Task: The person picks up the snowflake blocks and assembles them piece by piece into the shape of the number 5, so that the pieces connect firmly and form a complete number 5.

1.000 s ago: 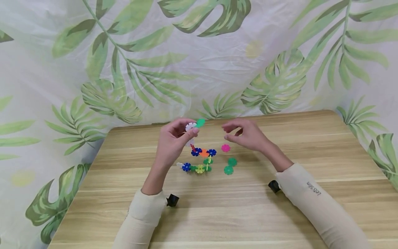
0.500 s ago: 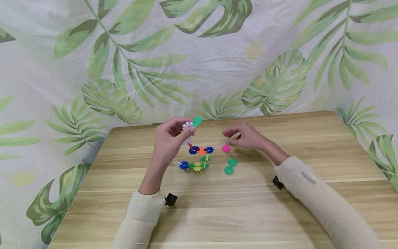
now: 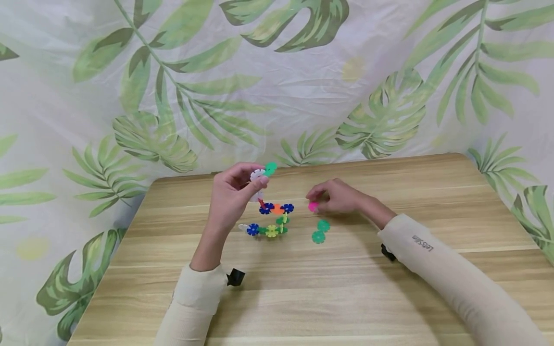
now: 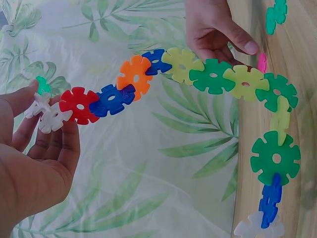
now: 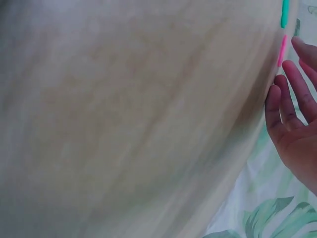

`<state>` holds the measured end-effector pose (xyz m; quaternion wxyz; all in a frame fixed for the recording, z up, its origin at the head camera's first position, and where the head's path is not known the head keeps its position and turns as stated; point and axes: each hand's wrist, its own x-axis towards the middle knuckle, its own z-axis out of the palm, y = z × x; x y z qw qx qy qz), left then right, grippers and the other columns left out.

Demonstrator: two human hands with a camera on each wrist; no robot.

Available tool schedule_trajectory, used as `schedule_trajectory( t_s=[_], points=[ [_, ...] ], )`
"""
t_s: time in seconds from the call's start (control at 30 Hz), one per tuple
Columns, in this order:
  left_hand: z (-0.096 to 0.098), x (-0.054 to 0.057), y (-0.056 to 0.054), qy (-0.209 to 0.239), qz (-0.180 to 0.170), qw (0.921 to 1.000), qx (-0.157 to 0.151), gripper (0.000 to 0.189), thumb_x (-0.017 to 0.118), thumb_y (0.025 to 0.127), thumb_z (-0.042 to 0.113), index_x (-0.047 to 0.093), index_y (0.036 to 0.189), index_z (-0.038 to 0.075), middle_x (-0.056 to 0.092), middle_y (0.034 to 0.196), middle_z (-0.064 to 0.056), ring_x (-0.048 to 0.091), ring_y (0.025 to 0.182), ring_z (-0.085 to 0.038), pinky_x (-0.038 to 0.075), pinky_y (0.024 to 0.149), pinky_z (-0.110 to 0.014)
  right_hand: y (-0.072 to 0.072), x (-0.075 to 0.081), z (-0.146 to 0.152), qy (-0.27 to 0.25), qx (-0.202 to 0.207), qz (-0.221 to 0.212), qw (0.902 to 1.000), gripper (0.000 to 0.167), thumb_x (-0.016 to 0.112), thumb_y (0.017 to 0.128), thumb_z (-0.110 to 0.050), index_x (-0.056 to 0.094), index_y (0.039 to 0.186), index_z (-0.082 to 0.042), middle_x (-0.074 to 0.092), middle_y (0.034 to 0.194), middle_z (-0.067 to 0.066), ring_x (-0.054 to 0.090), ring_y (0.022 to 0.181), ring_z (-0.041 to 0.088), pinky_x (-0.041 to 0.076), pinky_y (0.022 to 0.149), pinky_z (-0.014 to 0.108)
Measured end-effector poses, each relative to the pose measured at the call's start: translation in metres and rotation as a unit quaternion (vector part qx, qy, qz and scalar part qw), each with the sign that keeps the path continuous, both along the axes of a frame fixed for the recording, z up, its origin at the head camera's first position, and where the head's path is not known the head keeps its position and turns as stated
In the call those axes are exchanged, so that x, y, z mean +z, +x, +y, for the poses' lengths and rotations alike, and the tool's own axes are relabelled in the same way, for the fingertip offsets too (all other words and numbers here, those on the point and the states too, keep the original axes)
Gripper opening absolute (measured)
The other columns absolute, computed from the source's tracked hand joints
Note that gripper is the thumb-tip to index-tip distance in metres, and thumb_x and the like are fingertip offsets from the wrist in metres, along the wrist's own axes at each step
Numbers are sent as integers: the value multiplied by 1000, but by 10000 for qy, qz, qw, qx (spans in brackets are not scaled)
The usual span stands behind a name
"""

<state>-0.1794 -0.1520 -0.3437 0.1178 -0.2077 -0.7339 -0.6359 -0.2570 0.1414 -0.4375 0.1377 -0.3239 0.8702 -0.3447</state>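
Note:
My left hand [image 3: 229,197] pinches a white notched disc [image 3: 257,175] near the end of a linked chain of colourful snowflake discs, with a green disc [image 3: 270,168] at the tip. In the left wrist view the chain runs through a red disc [image 4: 74,105] and an orange disc [image 4: 132,77], then bends down to the table along green and yellow discs. My right hand [image 3: 339,197] is low over the table, thumb and fingers spread about a loose pink disc [image 3: 313,206] that lies flat; whether they touch it is unclear.
Two green discs [image 3: 318,237], joined or touching, lie on the wooden table [image 3: 329,298] just in front of the pink one. A leaf-print cloth [image 3: 303,96] hangs behind the table. Small black wrist cameras [image 3: 235,277] sit at both sleeves.
My right hand has come down to the pink disc. The left hand has shifted slightly left, drawing the chain along with it.

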Motion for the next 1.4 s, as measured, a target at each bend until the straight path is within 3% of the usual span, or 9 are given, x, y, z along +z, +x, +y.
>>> schedule_trajectory(
  t_s=[0.2,0.47,0.63,0.8,0.97,1.17,1.27,1.4],
  points=[
    [1,1,1,-36,33,10000,-2,17,77,97,1,77,114,-1,77,88,7,70,81,-33,57,64,-23,-2,-4,-1,154,-24,22,9999,35,85,92,-12,78,127,-8,80,122,7,74,114,23,61,102,44],
    [1,0,1,-32,-2,10000,-39,17,77,97,0,76,114,-1,76,88,7,70,80,-18,56,64,-21,0,-5,-3,116,-51,48,9999,33,84,92,-7,79,125,-6,80,122,8,74,114,25,62,102,44],
    [2,-1,1,-16,-27,9999,-109,18,78,96,0,76,114,-3,77,89,7,71,81,-22,57,65,-21,1,-5,-2,131,-214,-25,9997,32,84,91,-5,78,123,-5,80,115,8,75,107,22,63,98,41],
    [4,-1,2,26,-62,9998,-188,19,77,97,1,76,115,-4,77,90,7,72,82,-15,59,67,-23,2,-1,2,58,-338,-216,9992,31,83,92,-4,78,123,-4,80,104,6,75,96,18,64,91,38],
    [4,-1,2,42,10,9995,-307,19,76,98,3,75,115,-6,77,89,8,73,81,-14,59,65,-23,5,7,8,-67,-466,-52,9989,27,80,94,-4,78,121,-2,80,103,6,74,95,18,63,91,39],
    [6,0,4,18,-35,9993,-377,19,76,99,2,75,115,-7,76,87,8,72,80,-13,56,64,-20,14,24,10,-674,-695,176,9951,22,77,96,-3,79,118,-3,82,106,9,75,92,22,61,80,32],
    [7,1,6,-14,-58,9991,-417,18,75,99,2,75,115,-7,76,87,8,73,79,-11,55,63,-19,23,33,10,-1095,-676,140,9916,18,76,98,-3,80,116,-4,82,104,9,76,91,29,59,74,26],
    [9,2,7,11,-94,9987,-494,18,74,99,-1,76,115,-8,77,87,4,74,79,-12,57,65,-20,34,45,10,-1568,-813,0,9843,16,76,100,-6,80,115,-6,83,103,8,77,91,27,61,74,25]
  ],
)
